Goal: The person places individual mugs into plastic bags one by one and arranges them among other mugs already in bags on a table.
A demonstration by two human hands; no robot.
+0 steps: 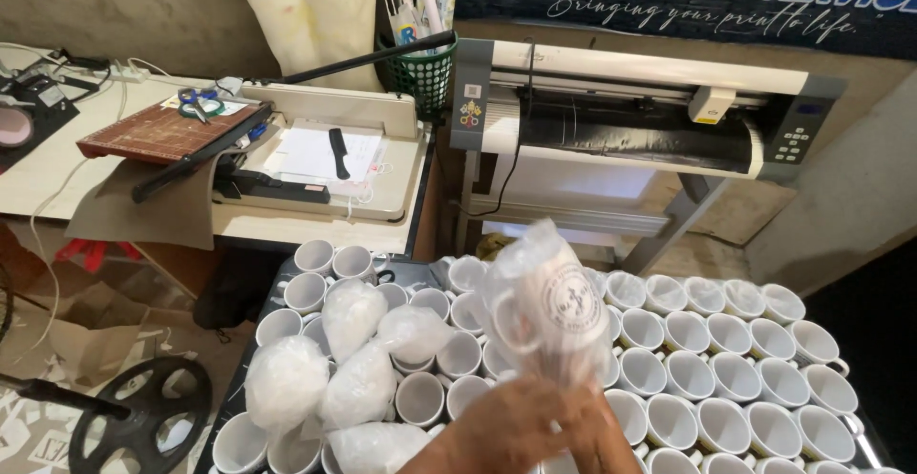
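Bagged mug [554,312] gripped upright by raised hand [521,431].

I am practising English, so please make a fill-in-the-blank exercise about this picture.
1. The hand holds a white mug wrapped in clear ____.
2. The scissors have blue and ____ handles.
3. The black comb lies on white ____.

Missing words: plastic; green; paper

A: Near centre, a hand [521,431] grips a white printed mug [559,316] in clear plastic wrap; which hand, unclear.
B: Around it?
A: Rows of bare white mugs [726,378], wrapped ones [353,316] left. Far: paper cutter [325,149], vinyl cutter [640,116].
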